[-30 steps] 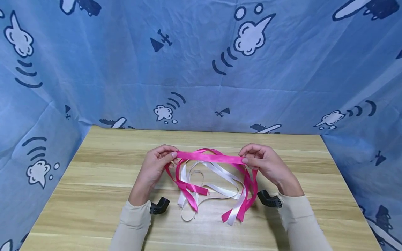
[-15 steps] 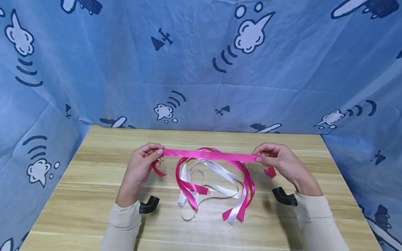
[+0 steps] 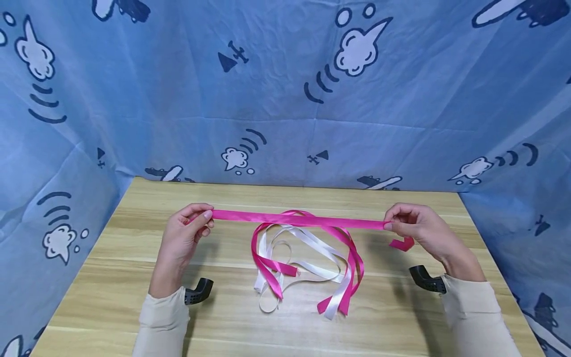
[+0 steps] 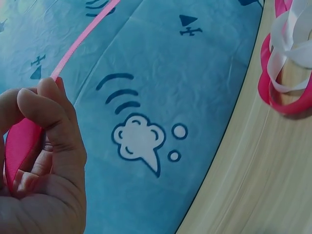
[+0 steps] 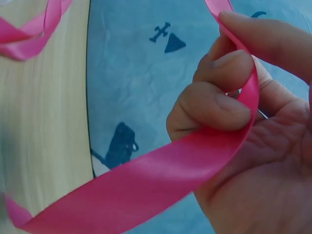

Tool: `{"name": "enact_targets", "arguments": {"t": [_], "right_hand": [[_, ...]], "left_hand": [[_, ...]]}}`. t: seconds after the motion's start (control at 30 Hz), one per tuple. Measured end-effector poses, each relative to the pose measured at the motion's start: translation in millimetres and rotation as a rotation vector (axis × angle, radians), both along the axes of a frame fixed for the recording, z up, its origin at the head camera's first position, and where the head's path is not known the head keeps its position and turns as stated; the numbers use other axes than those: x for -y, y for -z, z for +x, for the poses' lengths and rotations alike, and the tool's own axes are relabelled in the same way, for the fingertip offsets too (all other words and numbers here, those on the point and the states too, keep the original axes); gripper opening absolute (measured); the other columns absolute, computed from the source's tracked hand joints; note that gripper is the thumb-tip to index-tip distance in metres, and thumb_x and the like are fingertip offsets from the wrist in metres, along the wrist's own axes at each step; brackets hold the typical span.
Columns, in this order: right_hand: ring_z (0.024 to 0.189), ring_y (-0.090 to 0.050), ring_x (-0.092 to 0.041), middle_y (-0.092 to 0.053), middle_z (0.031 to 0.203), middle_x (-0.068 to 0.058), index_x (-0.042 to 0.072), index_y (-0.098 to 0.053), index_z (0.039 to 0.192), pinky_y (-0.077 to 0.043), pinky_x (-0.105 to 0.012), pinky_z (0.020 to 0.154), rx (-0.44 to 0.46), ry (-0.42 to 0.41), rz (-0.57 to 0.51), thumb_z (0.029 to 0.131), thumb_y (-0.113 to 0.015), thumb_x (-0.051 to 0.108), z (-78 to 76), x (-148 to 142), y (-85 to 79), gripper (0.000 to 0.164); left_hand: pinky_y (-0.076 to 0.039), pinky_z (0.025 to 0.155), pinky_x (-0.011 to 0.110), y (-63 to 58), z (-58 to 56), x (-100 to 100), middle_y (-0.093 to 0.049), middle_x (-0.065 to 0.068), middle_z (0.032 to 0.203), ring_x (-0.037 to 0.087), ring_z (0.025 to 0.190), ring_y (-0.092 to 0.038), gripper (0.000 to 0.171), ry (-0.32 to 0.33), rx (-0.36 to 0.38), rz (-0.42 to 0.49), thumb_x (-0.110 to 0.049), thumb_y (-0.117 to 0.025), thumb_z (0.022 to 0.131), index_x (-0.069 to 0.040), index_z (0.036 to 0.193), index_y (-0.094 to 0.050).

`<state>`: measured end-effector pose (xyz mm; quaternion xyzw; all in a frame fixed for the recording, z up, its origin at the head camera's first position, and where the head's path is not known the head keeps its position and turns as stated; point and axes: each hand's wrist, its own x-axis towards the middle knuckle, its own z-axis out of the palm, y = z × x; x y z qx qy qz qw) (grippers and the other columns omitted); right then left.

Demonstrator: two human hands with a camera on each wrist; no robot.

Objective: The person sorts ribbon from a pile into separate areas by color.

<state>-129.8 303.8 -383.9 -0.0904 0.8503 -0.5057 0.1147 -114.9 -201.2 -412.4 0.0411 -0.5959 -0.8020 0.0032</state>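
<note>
A pink satin ribbon (image 3: pixel 299 220) is stretched nearly straight between the two hands, above the far part of the table. My left hand (image 3: pixel 185 233) pinches it between thumb and fingers near its left end; in the left wrist view a pink length (image 4: pixel 23 148) lies inside the palm. My right hand (image 3: pixel 421 230) pinches the other side, and a loose tail (image 3: pixel 403 243) hangs below those fingers. In the right wrist view that ribbon tail (image 5: pixel 161 187) runs across the curled fingers and down to the left. Both hands are apart from the ribbons lying on the table.
Under the stretched ribbon lies a loose heap of pink ribbons (image 3: pixel 357 270) and white ribbons (image 3: pixel 318 245) on the wooden table (image 3: pixel 241 327). A blue patterned curtain (image 3: pixel 285 89) encloses the back and sides. Black camera mounts (image 3: pixel 198 291) sit at both wrists.
My hands have moved apart, left hand leftward and right hand rightward, so the span of ribbon between them is longer. The left tail no longer shows below the hand. The heap stays put.
</note>
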Motion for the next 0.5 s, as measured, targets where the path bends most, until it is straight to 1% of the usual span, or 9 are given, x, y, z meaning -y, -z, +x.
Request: {"name": "enact_targets", "arguments": {"t": [0.07,0.13,0.23,0.37,0.47,0.5], "right_hand": [[0.066,-0.053,-0.021,-0.062,0.079,0.004,0.005,-0.07,0.103,-0.049,-0.033,0.05,0.006,0.002,0.001,0.097,-0.073,0.008,-0.2,-4.4,-0.2,0.007],[0.064,-0.051,-0.022,-0.06,0.077,0.005,0.005,-0.07,0.103,-0.046,-0.034,0.047,0.003,0.003,0.0,0.098,-0.072,0.007,-0.7,-8.2,0.0,0.006],[0.058,-0.046,-0.024,-0.058,0.075,0.004,0.004,-0.07,0.103,-0.036,-0.038,0.041,0.004,0.006,-0.013,0.098,-0.071,0.006,-1.3,-12.9,0.6,0.005],[0.058,-0.047,-0.025,-0.054,0.073,0.004,0.004,-0.07,0.103,-0.04,-0.039,0.044,-0.005,0.013,-0.011,0.099,-0.07,0.006,-1.6,-17.0,1.3,0.005],[0.063,-0.05,-0.023,-0.053,0.074,0.004,0.004,-0.069,0.103,-0.043,-0.038,0.049,-0.026,0.02,0.005,0.099,-0.07,0.005,-1.9,-19.3,1.7,0.004],[0.065,-0.049,-0.023,-0.053,0.074,0.004,0.004,-0.069,0.103,-0.041,-0.038,0.05,-0.032,0.022,0.007,0.099,-0.07,0.004,-2.1,-20.1,1.8,0.004]], "left_hand": [[-0.051,0.056,0.014,-0.2,0.5,2.7,-0.073,-0.004,0.075,0.003,0.065,-0.064,0.025,-0.017,0.0,-0.004,0.0,-0.065,0.101,-0.019,0.093,-0.078],[-0.051,0.056,0.014,-0.6,0.9,5.0,-0.073,-0.003,0.074,0.004,0.065,-0.064,0.021,-0.038,0.002,-0.005,-0.002,-0.067,0.101,-0.018,0.093,-0.078],[-0.051,0.056,0.014,-0.9,1.1,8.0,-0.073,-0.002,0.074,0.004,0.064,-0.063,0.016,-0.071,0.006,0.001,-0.003,-0.069,0.1,-0.016,0.094,-0.077],[-0.051,0.056,0.015,-1.0,0.7,11.1,-0.072,-0.001,0.072,0.005,0.063,-0.063,0.018,-0.101,0.002,0.025,-0.001,-0.068,0.1,-0.015,0.093,-0.077],[-0.051,0.056,0.015,-1.5,0.2,13.0,-0.072,-0.001,0.071,0.005,0.063,-0.064,0.019,-0.118,-0.007,0.036,0.0,-0.068,0.1,-0.015,0.092,-0.077],[-0.051,0.056,0.015,-1.9,0.1,13.7,-0.072,-0.001,0.071,0.005,0.063,-0.064,0.019,-0.123,-0.01,0.039,0.0,-0.068,0.099,-0.015,0.092,-0.077]]}}
